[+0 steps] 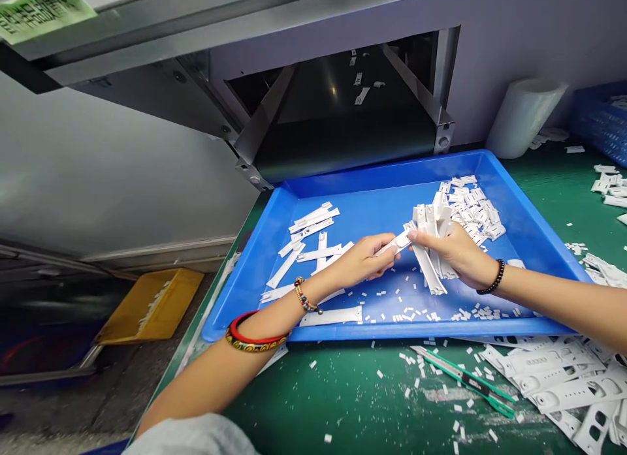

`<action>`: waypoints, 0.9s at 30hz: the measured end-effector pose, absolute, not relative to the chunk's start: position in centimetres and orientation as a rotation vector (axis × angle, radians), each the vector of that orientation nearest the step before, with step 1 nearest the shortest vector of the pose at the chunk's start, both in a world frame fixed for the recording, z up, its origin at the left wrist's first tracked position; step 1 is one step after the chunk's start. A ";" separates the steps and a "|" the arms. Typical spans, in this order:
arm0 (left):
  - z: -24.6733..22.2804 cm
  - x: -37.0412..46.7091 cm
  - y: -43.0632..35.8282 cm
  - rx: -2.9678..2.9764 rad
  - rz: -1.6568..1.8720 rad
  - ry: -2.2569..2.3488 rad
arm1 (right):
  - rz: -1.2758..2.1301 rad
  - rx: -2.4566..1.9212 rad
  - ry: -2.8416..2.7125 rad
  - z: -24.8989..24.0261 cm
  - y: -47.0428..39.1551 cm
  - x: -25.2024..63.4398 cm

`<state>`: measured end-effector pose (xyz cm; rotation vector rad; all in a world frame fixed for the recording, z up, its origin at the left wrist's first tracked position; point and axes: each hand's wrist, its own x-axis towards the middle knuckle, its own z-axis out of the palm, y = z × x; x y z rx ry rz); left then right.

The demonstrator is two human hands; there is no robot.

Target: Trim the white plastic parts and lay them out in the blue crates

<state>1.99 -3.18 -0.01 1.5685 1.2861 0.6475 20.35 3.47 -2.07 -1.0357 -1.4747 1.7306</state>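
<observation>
Over a blue tray (372,181), my right hand (460,249) is closed round a bundle of long white plastic parts (427,259). My left hand (369,256) pinches one more white plastic strip (399,241), whose far end meets the bundle at my right thumb. Loose white strips (313,226) lie in the left half of the tray, partly behind my left hand and wrist. At the tray's right, beyond my right hand, sits a pile of small white plastic pieces (477,210). Tiny white scraps (406,308) are scattered over the tray floor near its front wall.
A conveyor belt (337,128) carrying a few white pieces ends above the tray's back wall. On the green table (294,396) lie a green utility knife (465,380) and a heap of white parts (563,383). A plastic roll (524,115) and a blue basket (597,115) stand back right; a yellow bin (181,298) sits low left.
</observation>
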 end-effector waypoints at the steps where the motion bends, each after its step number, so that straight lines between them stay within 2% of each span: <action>1: -0.1 1.9 -3.2 1.585 0.642 1.288 | 1.741 -1.043 -1.477 -2.1 3.5 20.4; 19: -0.4 0.9 -3.2 1.666 0.553 1.205 | 1.756 -1.044 -1.509 -1.9 3.2 20.5; 27: -0.6 1.0 -3.0 1.843 0.559 1.330 | 1.810 -1.042 -1.517 -1.6 3.1 20.4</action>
